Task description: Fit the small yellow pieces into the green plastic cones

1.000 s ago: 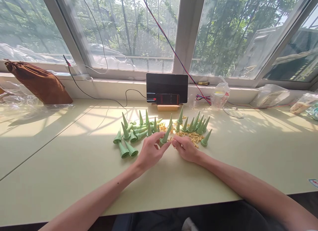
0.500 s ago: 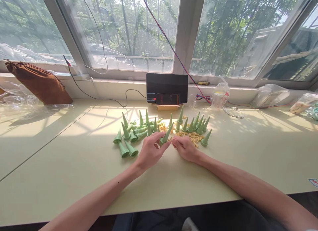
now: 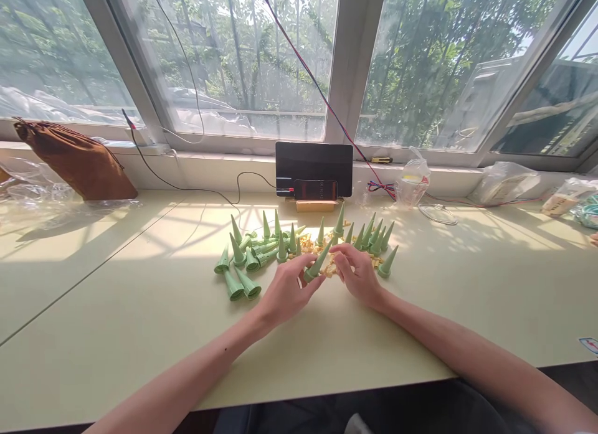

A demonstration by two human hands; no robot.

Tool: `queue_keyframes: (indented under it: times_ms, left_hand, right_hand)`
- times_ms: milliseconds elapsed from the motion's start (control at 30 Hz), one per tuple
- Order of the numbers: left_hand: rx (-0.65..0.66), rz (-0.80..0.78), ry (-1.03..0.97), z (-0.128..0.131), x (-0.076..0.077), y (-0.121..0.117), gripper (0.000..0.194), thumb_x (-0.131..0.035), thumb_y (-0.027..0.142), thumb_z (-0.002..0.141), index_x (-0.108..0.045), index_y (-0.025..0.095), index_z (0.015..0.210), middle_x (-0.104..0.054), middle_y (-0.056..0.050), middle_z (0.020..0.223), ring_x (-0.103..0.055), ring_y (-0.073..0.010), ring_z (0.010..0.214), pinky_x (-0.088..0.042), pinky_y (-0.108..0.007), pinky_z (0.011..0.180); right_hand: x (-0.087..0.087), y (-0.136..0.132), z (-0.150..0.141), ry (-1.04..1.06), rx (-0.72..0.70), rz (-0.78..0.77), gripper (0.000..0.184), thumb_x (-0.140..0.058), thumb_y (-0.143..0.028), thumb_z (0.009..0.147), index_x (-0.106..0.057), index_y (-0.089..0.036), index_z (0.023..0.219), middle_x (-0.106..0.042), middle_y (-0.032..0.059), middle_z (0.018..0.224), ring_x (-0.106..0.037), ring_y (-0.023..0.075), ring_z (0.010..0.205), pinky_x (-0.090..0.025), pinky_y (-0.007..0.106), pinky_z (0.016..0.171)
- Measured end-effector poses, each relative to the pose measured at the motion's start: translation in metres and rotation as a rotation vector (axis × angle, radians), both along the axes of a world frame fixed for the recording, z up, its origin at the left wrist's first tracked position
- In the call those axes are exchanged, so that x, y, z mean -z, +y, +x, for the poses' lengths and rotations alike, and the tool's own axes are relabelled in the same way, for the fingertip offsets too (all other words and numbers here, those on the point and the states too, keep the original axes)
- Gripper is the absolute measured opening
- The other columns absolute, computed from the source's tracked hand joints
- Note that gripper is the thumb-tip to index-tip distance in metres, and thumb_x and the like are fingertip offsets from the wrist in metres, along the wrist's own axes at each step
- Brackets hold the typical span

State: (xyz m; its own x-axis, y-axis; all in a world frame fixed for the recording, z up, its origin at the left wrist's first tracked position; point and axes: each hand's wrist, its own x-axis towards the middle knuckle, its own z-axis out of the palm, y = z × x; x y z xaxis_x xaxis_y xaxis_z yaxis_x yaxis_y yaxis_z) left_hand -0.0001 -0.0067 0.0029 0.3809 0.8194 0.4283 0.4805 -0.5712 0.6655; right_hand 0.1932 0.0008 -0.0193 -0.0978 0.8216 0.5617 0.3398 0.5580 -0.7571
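My left hand (image 3: pixel 290 291) grips a hollow green plastic watering spike (image 3: pixel 318 264) by its wide collar, its point tilted up and to the right. Close to that point are the bent fingers of my right hand (image 3: pixel 357 277). Whatever its fingertips pinch is too small or hidden to make out. Below and between the hands lies a pile of small tan pegs (image 3: pixel 329 269), partly covered by the right hand. More green spikes (image 3: pixel 238 253) stand or lie to the left, and another group of upright spikes (image 3: pixel 374 235) stands behind the right hand.
A dark tablet (image 3: pixel 314 163) and a phone (image 3: pixel 316 190) lean on a small stand (image 3: pixel 316 206) by the window. A brown pouch (image 3: pixel 77 163) sits far left. Clear plastic bags (image 3: pixel 413 182) and cables (image 3: pixel 438 214) line the back right of the table (image 3: pixel 140 334).
My right hand has moved slightly right and up from the pegs to the held spike's point, its fingers lifting. The left hand still holds the spike, shifted slightly right.
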Motion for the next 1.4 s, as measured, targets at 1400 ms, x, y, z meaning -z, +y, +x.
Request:
queue_keyframes:
  times_ms: [1400]
  left_hand:
    - [0.064,0.023,0.156,-0.003,0.005,0.001,0.013,-0.052,0.025,0.091,-0.061,0.022,0.099,-0.065,-0.001,0.096,-0.056,-0.0089,0.058,-0.048,-0.024,0.059]
  right_hand:
    - [-0.01,0.005,0.01,-0.172,0.26,0.532,0.009,-0.051,-0.022,0.096,-0.059,-0.021,0.095,-0.063,0.0017,0.074,-0.054,0.0105,0.053,-0.043,0.023,0.049]
